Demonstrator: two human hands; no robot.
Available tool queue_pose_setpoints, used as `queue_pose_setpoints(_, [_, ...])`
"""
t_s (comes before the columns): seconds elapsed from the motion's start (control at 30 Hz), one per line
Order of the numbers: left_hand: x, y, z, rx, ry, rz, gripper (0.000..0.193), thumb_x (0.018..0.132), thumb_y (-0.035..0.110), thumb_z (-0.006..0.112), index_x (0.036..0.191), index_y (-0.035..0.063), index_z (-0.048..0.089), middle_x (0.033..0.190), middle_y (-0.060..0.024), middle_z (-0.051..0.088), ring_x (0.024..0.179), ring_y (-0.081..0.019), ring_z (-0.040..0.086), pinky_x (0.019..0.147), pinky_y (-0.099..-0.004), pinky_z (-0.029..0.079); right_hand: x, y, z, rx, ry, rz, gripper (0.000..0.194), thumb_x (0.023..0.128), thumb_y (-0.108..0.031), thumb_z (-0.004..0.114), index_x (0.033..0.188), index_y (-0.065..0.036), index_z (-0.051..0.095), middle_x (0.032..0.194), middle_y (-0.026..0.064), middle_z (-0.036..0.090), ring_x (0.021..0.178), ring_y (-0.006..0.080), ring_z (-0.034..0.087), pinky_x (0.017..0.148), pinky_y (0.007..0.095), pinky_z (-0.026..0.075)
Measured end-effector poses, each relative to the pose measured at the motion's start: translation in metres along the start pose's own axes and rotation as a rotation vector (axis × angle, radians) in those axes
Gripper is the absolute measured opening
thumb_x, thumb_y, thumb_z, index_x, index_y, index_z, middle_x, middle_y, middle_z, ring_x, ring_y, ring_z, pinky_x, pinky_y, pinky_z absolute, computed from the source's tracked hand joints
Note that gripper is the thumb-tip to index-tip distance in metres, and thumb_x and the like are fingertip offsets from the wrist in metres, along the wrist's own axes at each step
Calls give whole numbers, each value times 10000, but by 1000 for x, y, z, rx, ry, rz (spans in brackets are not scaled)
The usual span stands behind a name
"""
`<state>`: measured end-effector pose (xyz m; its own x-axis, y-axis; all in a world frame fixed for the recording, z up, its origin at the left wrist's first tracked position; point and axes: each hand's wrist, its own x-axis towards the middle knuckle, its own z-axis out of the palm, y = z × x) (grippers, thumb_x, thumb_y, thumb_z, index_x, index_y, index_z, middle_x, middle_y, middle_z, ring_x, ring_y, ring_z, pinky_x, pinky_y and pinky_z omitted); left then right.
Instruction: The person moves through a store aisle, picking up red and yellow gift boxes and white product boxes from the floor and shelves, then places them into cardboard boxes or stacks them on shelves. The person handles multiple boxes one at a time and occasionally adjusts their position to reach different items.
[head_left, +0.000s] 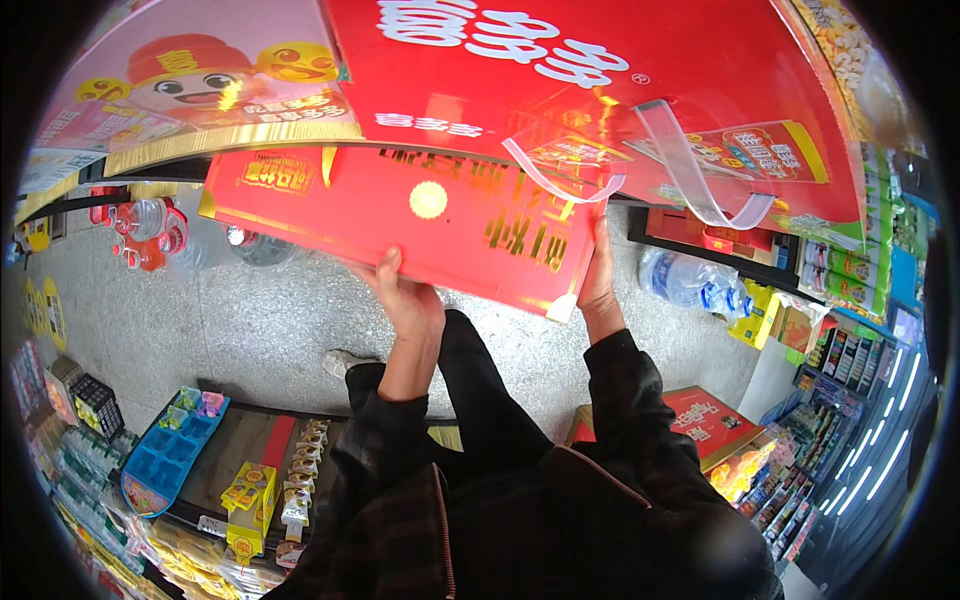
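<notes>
Both my hands grip a flat red gift box with gold lettering and pale corners. My left hand holds its near long edge, thumb on top. On the right short end is my right hand, its fingers partly hidden by the box. The box is tilted in the air over the floor, and its far edge passes under a large red display board that bears white writing. Two clear plastic strips curve out from that board, close to the box's right end.
Bottled drinks stand on the speckled floor at left, large water bottles at right. Behind me, a shelf carries a blue tray and a yellow candy box. Another red carton lies beside my right arm.
</notes>
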<state>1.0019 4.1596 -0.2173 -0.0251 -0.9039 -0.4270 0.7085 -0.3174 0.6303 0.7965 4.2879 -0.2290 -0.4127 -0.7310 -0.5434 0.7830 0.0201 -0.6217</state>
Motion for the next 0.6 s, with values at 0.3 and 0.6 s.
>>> queue_pose_setpoints(0.3, [61,-48,27,314,-206,-464,1124,877,475,659,1424,385,-319,1581,-97,141,1336,-303,376,1061,-526,295,1,22,20,-103,42,-168,787,963,-526,460,1528,-222,3,1562,146,209,1414,326,259,1157,478,220])
queue_pose_setpoints(0.6, [61,-13,27,505,-277,-584,836,967,368,541,1538,259,-59,1505,-109,341,1293,-278,457,1048,-443,351,23,31,30,-217,146,18,640,975,-381,519,1503,-198,206,1425,130,405,1302,282,404,1100,450,310])
